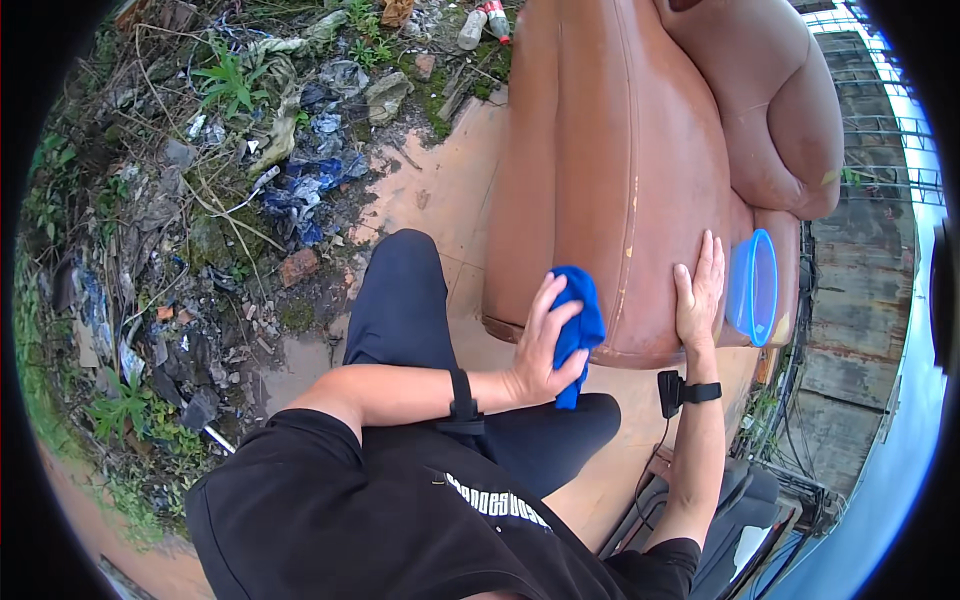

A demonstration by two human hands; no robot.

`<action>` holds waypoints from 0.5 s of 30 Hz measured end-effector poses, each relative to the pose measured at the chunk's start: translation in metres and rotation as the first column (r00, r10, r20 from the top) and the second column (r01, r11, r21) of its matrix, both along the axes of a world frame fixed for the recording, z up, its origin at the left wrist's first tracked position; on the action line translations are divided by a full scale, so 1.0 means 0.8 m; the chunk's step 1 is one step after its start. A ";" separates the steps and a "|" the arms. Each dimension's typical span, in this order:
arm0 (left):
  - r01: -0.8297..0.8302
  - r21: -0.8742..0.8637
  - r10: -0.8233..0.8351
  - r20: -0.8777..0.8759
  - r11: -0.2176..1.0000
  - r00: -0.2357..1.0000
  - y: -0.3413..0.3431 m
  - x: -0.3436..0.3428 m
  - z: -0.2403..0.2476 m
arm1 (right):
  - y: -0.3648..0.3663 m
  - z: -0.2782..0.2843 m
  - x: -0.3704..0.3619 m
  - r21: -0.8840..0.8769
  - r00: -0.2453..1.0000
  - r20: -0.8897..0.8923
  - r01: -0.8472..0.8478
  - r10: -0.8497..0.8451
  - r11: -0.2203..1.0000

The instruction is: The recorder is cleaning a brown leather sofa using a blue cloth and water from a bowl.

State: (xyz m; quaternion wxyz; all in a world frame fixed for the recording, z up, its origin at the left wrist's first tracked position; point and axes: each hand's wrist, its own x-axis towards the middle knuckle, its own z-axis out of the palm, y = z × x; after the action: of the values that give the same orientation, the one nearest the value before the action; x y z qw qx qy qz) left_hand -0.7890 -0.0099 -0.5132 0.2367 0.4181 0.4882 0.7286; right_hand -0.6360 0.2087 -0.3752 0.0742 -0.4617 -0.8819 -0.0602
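My left hand (540,345) is closed around a bunched bright blue cloth (580,315), at the near left edge of a brown leather sofa (590,180). Part of the cloth hangs below the fingers. Whether it touches the leather I cannot tell. My right hand (703,290) lies flat on the sofa farther right, fingers stretched away from me and thumb apart. Just right of it stands a clear blue plastic tub (742,285) against the brown leather. A worn seam with pale scuffs runs along the sofa between my hands.
Rubble, weeds and torn blue plastic (305,190) cover the ground at left. Plastic bottles (473,28) lie at the top. A weathered wall (855,290) rises at right. Dark objects and cables (720,510) lie near my right arm. My bent knees are beneath my left arm.
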 end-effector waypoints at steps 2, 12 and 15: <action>0.018 0.005 -0.018 0.025 1.000 1.000 -0.014 0.007 -0.009 | 0.001 -0.003 -0.001 -0.025 0.998 -0.067 -0.016 0.014 1.000; -0.123 -0.022 0.122 -0.034 0.992 0.992 0.102 -0.059 0.001 | 0.017 0.022 -0.027 -0.025 0.998 0.016 -0.057 0.058 0.998; -0.233 -0.039 0.233 0.007 0.972 0.972 0.195 -0.109 0.009 | 0.040 0.022 -0.090 -0.079 0.995 0.021 -0.096 0.098 0.992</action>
State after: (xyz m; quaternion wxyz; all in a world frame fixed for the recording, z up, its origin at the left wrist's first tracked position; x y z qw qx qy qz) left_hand -0.8762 0.1459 -0.5061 0.1602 0.3492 0.5461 0.7444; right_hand -0.7081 0.2407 -0.3579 0.0479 -0.4202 -0.9058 -0.0279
